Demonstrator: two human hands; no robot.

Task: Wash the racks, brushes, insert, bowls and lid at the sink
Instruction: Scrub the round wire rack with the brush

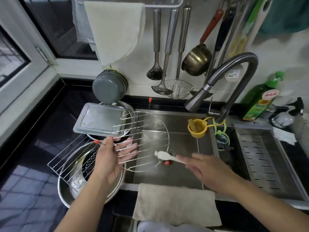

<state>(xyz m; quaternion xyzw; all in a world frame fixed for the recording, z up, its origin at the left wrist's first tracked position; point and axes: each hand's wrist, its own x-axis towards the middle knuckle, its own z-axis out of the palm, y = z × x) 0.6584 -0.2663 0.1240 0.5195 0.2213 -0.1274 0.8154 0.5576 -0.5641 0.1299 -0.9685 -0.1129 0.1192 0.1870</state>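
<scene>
Head view: left hand (115,153) holds round rack (147,141) over sink (175,180).

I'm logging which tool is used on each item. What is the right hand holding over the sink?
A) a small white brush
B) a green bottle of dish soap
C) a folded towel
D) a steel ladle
A: the right hand grips a small white brush, its head reaching the round wire rack that the left hand holds over the sink.

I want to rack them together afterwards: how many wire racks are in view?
2. A round wire rack is held over the sink by the left hand; a rectangular wire rack lies across the steel bowl beside it. Others may be hidden.
</scene>
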